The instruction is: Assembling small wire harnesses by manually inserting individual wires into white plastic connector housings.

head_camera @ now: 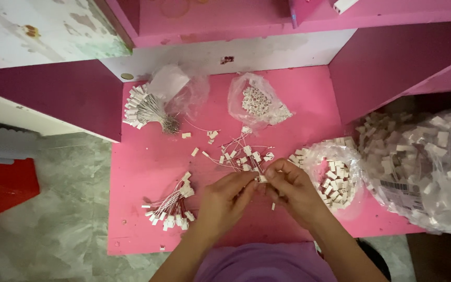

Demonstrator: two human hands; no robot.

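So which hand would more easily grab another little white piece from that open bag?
Probably the right hand: the open bag of white pieces lies just beside it, while the left hand sits farther away, nearer the wired bundle.

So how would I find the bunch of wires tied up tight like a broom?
Start at the pink table and go to its far left corner, beside a crumpled clear bag. The tied bunch lies there: grey wires pinched into one knot, white tags fanning out. The other bunches lie loose, with reddish wires.
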